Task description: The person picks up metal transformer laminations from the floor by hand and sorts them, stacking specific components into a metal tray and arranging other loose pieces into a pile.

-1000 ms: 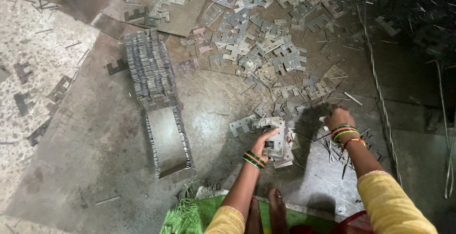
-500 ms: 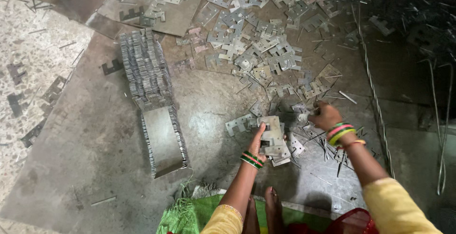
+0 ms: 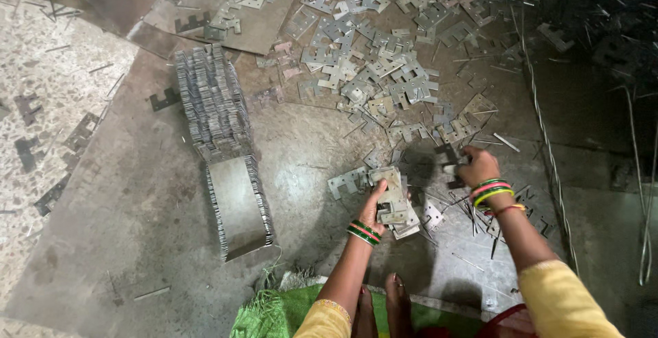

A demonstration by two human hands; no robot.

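Below my downward gaze, on a grey sheet-metal floor (image 3: 137, 228), my left hand (image 3: 373, 208) curls its fingers around a small stack of flat metal stampings (image 3: 396, 204), gripping the stack from its left edge so the plates lean fanned against my palm, just above the floor. My right hand (image 3: 476, 166) reaches further out and to the right, fingers pinched closed on a single dark stamping (image 3: 449, 156) at the near edge of the loose heap; green, red and yellow bangles circle both wrists, and yellow sleeves cover my arms. One notched plate (image 3: 348, 182) lies flat just left of the stack I hold. Beyond my hands, a wide scatter of identical notched plates (image 3: 370, 70) spreads across the floor toward the top of the view. To the left, well apart from my hands, a long neat row of stacked plates (image 3: 209, 101) stands on edge, and a second shorter bundle (image 3: 236, 204) lies just below it. Thin metal slivers (image 3: 480, 218) litter the floor beside my right wrist. My bare feet (image 3: 384, 307) rest on a green cloth (image 3: 274, 314) at the bottom.
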